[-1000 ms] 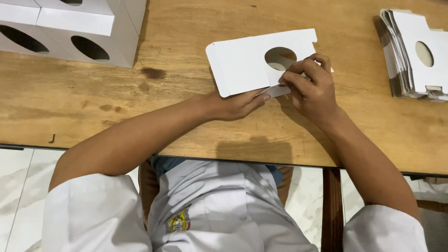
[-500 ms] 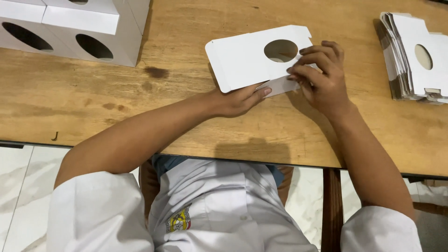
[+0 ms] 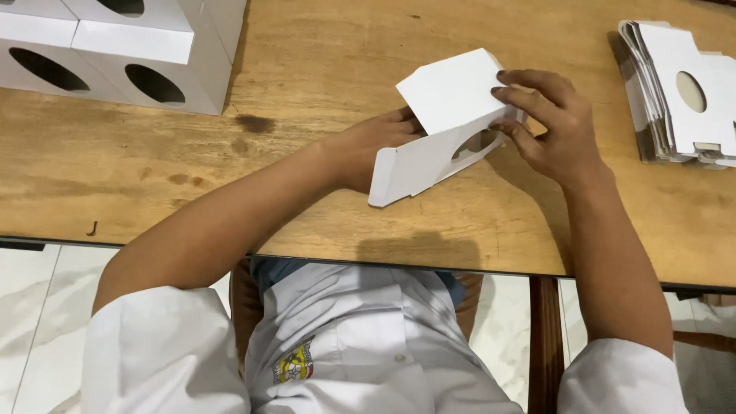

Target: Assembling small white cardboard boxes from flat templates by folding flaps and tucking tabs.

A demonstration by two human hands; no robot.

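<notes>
- White cardboard blank with an oval cutout, half folded, raised off the wooden table near its middle.
- Left hand partly behind it, gripping the lower panel.
- Right hand pinching the upper flap, fingers curled.
- Finished white boxes far left; stack of flat blanks far right.

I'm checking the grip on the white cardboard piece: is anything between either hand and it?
Nothing visible. The right hand grips the folded white cardboard blank at its right edge; the left hand touches it from behind, partly hidden.
</notes>
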